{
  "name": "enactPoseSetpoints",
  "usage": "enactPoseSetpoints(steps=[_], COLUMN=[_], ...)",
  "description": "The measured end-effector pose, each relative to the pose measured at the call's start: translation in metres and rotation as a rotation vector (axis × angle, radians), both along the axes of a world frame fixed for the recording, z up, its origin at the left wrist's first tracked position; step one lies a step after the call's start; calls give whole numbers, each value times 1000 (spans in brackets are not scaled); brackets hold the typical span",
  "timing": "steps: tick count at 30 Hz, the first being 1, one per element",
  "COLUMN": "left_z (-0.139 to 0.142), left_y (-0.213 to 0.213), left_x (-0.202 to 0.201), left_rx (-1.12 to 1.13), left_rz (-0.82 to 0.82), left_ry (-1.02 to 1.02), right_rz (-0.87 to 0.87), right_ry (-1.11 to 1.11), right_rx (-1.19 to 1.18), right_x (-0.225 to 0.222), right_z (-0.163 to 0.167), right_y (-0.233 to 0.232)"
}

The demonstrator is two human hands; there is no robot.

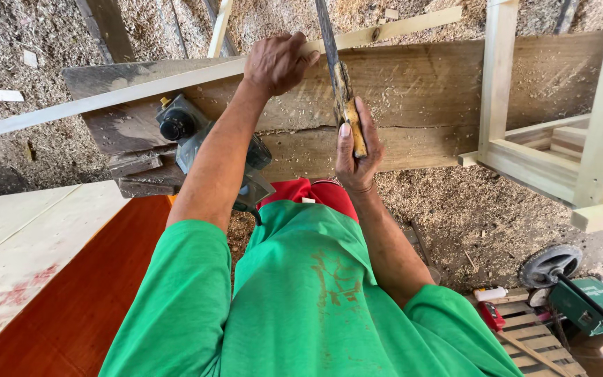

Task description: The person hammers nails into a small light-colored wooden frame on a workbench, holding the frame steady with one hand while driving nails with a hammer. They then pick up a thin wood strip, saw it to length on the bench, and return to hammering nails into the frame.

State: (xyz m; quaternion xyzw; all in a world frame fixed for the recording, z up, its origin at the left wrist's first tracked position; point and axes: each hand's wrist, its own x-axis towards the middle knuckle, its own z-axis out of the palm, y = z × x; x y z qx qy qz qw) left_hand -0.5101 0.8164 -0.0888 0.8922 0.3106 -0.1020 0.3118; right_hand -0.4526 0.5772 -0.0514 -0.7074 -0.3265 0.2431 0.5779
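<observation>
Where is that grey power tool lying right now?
In the head view, the grey power tool rests left of centre on the wide plank, just under the left forearm, below the thin wooden strip that the left hand presses down.

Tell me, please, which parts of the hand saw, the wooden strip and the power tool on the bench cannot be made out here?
All in the head view:
- Hand saw: blade tip cut off by the top edge; handle wrapped by the right hand.
- Wooden strip: the part under the left hand is hidden.
- Power tool: its right side is hidden behind the left forearm.
</observation>
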Motion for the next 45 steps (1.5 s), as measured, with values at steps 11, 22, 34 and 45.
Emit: enactPoseSetpoints(steps=[11,22,34,45], left_z=[-21,-27,-32,-34], left_y=[-4,-2,-7,-16], left_x=[4,0,-6,-9], left_rx=[33,124,138,209], left_rz=[43,9,32,7], left_ry=[-58,-116,-146,-145], right_rz=[28,-44,-50,-10], right_ry=[-207,-66,-146,-173], right_rx=[-28,-32,-3,1], right_x=[1,-10,-15,-26], right_z=[-6,-9,-26,-44], right_y=[-7,7,-7,-22])
